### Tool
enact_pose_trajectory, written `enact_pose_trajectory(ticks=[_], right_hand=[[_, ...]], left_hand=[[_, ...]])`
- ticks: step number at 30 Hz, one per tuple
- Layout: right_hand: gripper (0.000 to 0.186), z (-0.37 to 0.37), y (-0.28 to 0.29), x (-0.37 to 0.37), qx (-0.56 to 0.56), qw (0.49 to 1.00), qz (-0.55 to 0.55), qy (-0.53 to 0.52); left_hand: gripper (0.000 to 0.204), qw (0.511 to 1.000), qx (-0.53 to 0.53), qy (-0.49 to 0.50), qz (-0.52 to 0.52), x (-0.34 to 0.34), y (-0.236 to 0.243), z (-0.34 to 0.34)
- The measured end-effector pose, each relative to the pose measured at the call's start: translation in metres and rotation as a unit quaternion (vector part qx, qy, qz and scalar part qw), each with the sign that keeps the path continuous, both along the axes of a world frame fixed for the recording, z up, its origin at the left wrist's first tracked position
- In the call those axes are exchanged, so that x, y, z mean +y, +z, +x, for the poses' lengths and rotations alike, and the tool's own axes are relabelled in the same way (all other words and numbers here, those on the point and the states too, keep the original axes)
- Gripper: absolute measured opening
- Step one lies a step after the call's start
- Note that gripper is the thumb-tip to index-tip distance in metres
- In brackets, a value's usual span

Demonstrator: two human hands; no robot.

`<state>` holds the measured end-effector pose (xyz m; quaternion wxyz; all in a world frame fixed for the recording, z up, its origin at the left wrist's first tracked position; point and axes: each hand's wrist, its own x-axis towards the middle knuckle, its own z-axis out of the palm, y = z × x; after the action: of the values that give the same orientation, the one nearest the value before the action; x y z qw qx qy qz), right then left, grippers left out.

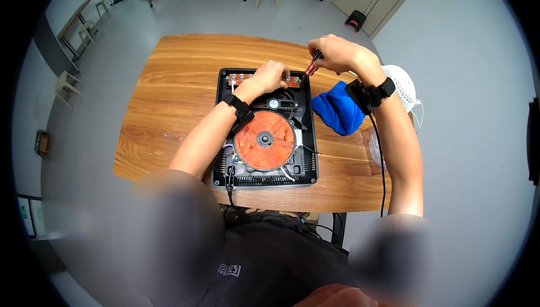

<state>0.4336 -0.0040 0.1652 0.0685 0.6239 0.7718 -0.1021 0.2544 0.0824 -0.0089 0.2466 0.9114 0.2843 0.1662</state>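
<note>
An opened induction cooker lies on the wooden table, its round copper coil bare toward the near side. Beyond the coil sits a small fan. A narrow orange-brown circuit board runs along the cooker's far edge. My left hand rests over this board with its fingers curled down; what they pinch, if anything, is hidden. My right hand grips a screwdriver with a red and black handle, slanted down at the cooker's far right corner. Its tip is too small to make out.
A crumpled blue cloth lies right of the cooker. Behind my right forearm stands a white fan with a round grille. A clear plastic thing is near the right table edge. A black cable leaves the cooker's near side.
</note>
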Motion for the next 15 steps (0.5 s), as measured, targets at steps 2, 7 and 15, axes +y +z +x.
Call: enact_pose_trajectory(ticks=[2, 7, 15], right_hand=[[0.032, -0.01, 0.009, -0.002, 0.027, 0.995, -0.058, -0.075], [0.044, -0.021, 0.011, -0.001, -0.035, 0.995, -0.042, -0.081], [0.039, -0.02, 0.005, 0.003, -0.032, 0.997, -0.005, -0.074]], left_hand=[[0.035, 1.0, 0.001, -0.002, -0.013, 0.0, -0.001, -0.001], [0.034, 1.0, -0.001, 0.001, -0.013, -0.002, 0.0, -0.002], [0.034, 0.997, 0.032, -0.039, 0.05, -0.001, 0.004, -0.002]])
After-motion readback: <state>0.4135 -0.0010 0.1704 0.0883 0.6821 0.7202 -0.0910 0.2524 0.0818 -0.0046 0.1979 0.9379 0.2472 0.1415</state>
